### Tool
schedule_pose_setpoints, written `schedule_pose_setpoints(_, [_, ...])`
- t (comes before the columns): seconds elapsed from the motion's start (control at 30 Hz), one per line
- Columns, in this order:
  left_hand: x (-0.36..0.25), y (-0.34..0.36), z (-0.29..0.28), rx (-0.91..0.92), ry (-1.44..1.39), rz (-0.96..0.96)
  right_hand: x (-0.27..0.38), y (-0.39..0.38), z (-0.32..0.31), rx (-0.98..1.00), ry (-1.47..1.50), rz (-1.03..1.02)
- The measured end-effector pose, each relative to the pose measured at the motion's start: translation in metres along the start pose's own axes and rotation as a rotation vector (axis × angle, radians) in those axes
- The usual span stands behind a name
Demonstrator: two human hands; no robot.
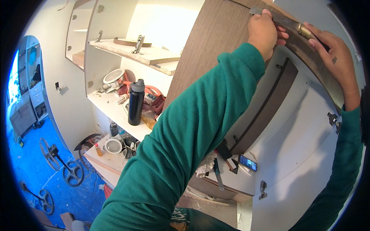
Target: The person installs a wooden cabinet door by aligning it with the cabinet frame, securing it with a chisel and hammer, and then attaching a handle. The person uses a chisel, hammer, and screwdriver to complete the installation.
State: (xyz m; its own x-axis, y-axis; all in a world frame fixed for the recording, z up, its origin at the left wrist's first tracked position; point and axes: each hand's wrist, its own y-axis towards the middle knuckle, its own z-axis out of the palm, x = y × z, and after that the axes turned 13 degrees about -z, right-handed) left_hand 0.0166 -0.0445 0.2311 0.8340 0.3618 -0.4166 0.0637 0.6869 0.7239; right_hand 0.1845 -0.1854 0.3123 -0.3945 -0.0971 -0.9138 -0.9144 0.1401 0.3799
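Observation:
A wide-bladed chisel with a brass collar lies against the upper edge of a brown wood-grain panel. My left hand is closed with thumb and fingers on the blade, close to its tip. At the other end, my right hand grips the handle just behind the collar, thumb and fingers pinched around it. The curved brown edge strip runs below the blade toward the right. Both arms reach up in green sleeves, and the left one covers part of the cabinet.
A dark bottle stands on a cluttered white shelf at left. Loose boards with hinges rest above it. Lower down, a phone and a green-handled tool lie on a ledge. Blue sheeting covers the floor under wheeled stands.

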Motion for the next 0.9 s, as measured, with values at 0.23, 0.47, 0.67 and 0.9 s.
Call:
schedule_pose_setpoints(0.23, [0.003, 0.002, 0.0, 0.0, -0.025, 0.034, 0.019, 0.005, -0.008, 0.02, 0.059, 0.108])
schedule_pose_setpoints(0.47, [-0.001, -0.005, 0.002, -0.019, -0.032, 0.024, 0.022, 0.004, -0.005, 0.009, 0.048, 0.123])
schedule_pose_setpoints(0.67, [0.004, 0.007, 0.0, -0.016, -0.083, 0.055, 0.022, 0.003, -0.005, 0.004, 0.107, 0.113])
schedule_pose_setpoints(0.9, [-0.002, 0.002, -0.001, 0.011, -0.043, 0.046, 0.021, 0.009, 0.002, -0.025, 0.189, -0.079])
